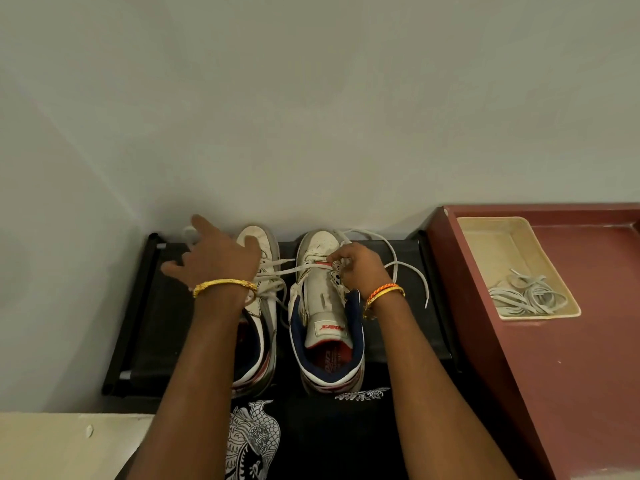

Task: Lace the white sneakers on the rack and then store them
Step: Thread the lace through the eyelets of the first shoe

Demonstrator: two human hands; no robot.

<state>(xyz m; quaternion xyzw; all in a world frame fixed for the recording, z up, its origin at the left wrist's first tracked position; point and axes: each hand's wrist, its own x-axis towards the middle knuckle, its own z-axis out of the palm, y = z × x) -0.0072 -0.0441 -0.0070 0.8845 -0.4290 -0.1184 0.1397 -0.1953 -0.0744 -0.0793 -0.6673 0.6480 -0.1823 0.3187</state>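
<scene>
Two white sneakers with navy and red trim stand side by side on a black rack (408,327), toes toward the wall. My right hand (360,268) pinches a white shoelace (301,268) at the upper eyelets of the right sneaker (325,317). That lace runs taut leftward and disappears under my left hand (218,258), which hovers over the left sneaker (265,306) with fingers spread; a bit of white lace shows between its fingers. Loose lace ends (412,271) loop over the rack to the right of the right sneaker. My left arm hides much of the left sneaker.
A maroon surface (571,358) adjoins the rack on the right. On it sits a cream tray (485,244) holding several spare white laces (530,296). A plain wall stands right behind the rack. A cream ledge (69,445) lies at the lower left.
</scene>
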